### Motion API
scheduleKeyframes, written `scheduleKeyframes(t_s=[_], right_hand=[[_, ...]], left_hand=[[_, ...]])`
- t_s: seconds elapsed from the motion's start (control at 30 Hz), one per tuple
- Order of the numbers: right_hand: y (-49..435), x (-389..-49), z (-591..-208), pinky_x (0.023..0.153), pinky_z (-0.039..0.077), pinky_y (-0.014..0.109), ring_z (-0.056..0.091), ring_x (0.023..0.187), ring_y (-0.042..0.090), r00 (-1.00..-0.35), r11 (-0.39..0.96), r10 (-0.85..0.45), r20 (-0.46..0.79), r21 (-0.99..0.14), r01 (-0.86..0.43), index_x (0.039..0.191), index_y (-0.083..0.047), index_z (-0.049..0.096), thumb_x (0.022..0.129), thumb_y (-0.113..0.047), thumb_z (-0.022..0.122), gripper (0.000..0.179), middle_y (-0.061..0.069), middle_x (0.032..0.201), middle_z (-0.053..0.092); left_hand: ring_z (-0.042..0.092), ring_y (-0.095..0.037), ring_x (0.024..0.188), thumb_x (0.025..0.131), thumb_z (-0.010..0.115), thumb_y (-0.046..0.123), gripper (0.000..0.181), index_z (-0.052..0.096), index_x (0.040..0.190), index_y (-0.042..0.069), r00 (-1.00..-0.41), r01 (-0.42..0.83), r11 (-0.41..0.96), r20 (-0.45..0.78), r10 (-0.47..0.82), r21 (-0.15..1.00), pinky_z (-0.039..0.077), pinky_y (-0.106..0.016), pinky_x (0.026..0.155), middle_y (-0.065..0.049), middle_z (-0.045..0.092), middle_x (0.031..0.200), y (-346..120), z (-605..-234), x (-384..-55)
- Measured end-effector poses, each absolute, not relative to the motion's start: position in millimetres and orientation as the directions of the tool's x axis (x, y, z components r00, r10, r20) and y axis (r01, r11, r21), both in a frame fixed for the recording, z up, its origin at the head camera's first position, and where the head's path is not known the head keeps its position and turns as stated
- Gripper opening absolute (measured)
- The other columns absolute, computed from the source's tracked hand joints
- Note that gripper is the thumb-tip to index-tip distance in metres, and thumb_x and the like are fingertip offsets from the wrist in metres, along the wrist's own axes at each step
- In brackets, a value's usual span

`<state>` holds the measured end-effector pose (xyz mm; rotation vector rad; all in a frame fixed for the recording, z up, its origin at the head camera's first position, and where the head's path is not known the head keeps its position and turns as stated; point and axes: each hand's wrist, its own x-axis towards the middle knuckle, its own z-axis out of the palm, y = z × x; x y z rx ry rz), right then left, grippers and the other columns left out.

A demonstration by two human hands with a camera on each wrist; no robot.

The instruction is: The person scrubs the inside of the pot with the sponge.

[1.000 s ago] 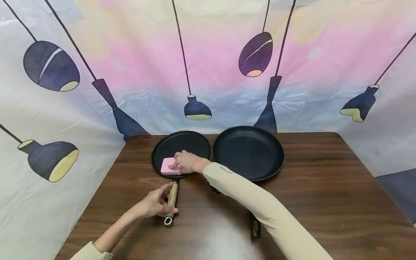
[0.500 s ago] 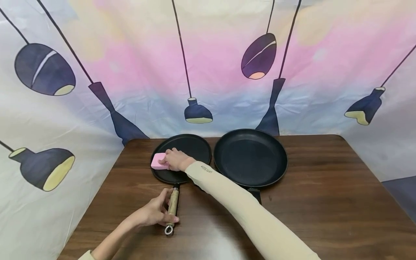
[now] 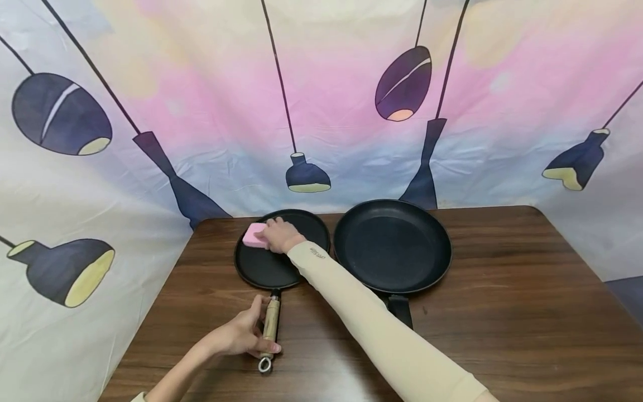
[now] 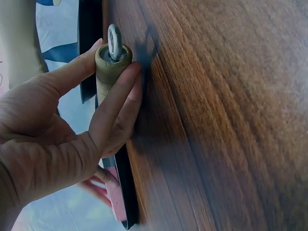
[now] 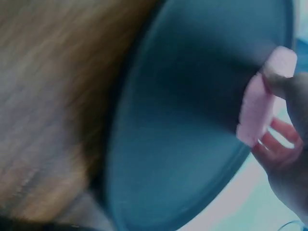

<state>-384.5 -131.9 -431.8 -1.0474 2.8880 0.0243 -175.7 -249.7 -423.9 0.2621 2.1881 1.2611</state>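
Observation:
My left hand (image 3: 240,333) grips the wooden handle (image 3: 271,324) of a small, flat black pan (image 3: 266,271). In the left wrist view, thumb and fingers close around the handle (image 4: 107,72) near its metal hanging ring (image 4: 114,42). A pink sponge (image 3: 254,235) is in my right hand (image 3: 281,234), over the left far part of that pan's cooking surface. The right wrist view, blurred, has the thumb on one side of the sponge (image 5: 260,106) and fingers on the other, against the pan's dark surface (image 5: 178,120).
Beside the small pan, to its right, stands a larger black frying pan (image 3: 392,245); my right sleeve (image 3: 351,301) crosses in front of its handle (image 3: 400,310). Both lie on a brown wooden table (image 3: 512,290). A cloth printed with lamps (image 3: 341,100) hangs behind the far edge.
My right hand has carried the sponge leftward, then up toward the pan's far side and slightly right. The left hand keeps its hold on the handle. The head view has shifted a little.

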Motion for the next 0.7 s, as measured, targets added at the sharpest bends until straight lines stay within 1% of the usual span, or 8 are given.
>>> scheduleKeyframes(t_s=[0.07,0.13,0.2,0.3,0.43,0.5,0.6,0.7], right_hand=[[-126.5,-390.1,-435.6,0.106,0.052,0.035,0.049,0.135,0.027,-0.803,0.800,-0.593,-0.059,0.068,-0.596,0.153,-0.038,0.046,0.107,-0.034,0.055,0.047,0.008,0.148,0.051],[-119.9,-397.1,-438.0,0.105,0.052,0.036,0.050,0.133,0.028,-0.835,0.828,-0.548,-0.046,0.109,-0.549,0.151,-0.037,0.048,0.107,-0.035,0.054,0.044,0.009,0.147,0.051],[-112.1,-403.9,-436.8,0.105,0.053,0.038,0.051,0.132,0.029,-0.859,0.853,-0.510,-0.040,0.104,-0.511,0.146,-0.035,0.053,0.108,-0.031,0.054,0.039,0.009,0.146,0.052],[-96.2,-404.6,-432.9,0.105,0.053,0.041,0.053,0.131,0.030,-0.879,0.876,-0.473,-0.060,0.069,-0.477,0.141,-0.032,0.057,0.108,-0.024,0.052,0.034,0.010,0.144,0.055],[-78.6,-397.9,-422.9,0.106,0.053,0.042,0.057,0.126,0.030,-0.877,0.879,-0.470,-0.096,0.034,-0.475,0.141,-0.026,0.058,0.110,-0.016,0.049,0.034,0.012,0.139,0.059],[-72.8,-393.8,-414.7,0.103,0.055,0.041,0.059,0.122,0.030,-0.869,0.872,-0.484,-0.108,0.031,-0.489,0.138,-0.023,0.060,0.107,-0.015,0.054,0.033,0.012,0.135,0.061],[-65.7,-389.6,-402.3,0.100,0.056,0.038,0.061,0.117,0.026,-0.849,0.854,-0.511,-0.134,0.038,-0.519,0.132,-0.019,0.064,0.099,-0.016,0.067,0.033,0.009,0.130,0.066],[-57.4,-384.9,-394.0,0.096,0.056,0.034,0.062,0.114,0.022,-0.829,0.839,-0.532,-0.171,0.026,-0.544,0.130,-0.018,0.064,0.092,-0.019,0.077,0.040,0.005,0.128,0.067]], left_hand=[[0.067,-0.021,0.074,0.081,0.087,0.008,0.091,0.021,0.142,-0.005,-0.806,-0.126,0.540,-0.403,0.434,0.832,0.064,-0.042,0.064,-0.026,0.050,0.115,-249.2,-424.0,-174.8],[0.067,-0.021,0.075,0.081,0.087,0.008,0.092,0.021,0.143,-0.005,-0.809,-0.127,0.549,-0.406,0.425,0.826,0.064,-0.042,0.063,-0.026,0.050,0.115,-248.7,-423.7,-174.7],[0.067,-0.021,0.075,0.081,0.087,0.006,0.092,0.021,0.144,-0.005,-0.815,-0.121,0.550,-0.399,0.420,0.826,0.064,-0.042,0.063,-0.025,0.052,0.113,-247.8,-422.8,-175.7],[0.067,-0.021,0.076,0.081,0.087,0.005,0.092,0.020,0.144,-0.006,-0.815,-0.120,0.547,-0.397,0.422,0.829,0.065,-0.041,0.064,-0.024,0.055,0.110,-245.2,-422.6,-172.8],[0.066,-0.021,0.077,0.083,0.085,0.004,0.092,0.018,0.145,-0.005,-0.808,-0.122,0.548,-0.404,0.430,0.827,0.065,-0.042,0.065,-0.024,0.055,0.109,-243.3,-421.6,-171.2],[0.066,-0.021,0.078,0.084,0.084,0.004,0.092,0.017,0.146,-0.005,-0.808,-0.120,0.550,-0.403,0.430,0.827,0.065,-0.043,0.066,-0.025,0.054,0.110,-242.5,-420.5,-171.1],[0.067,-0.021,0.077,0.084,0.083,0.003,0.092,0.017,0.148,-0.006,-0.816,-0.117,0.550,-0.396,0.422,0.827,0.065,-0.043,0.066,-0.027,0.054,0.111,-241.1,-418.4,-171.4],[0.067,-0.021,0.078,0.085,0.083,0.003,0.091,0.017,0.147,-0.006,-0.818,-0.118,0.552,-0.396,0.417,0.826,0.065,-0.044,0.066,-0.028,0.054,0.112,-240.4,-417.2,-173.2]])
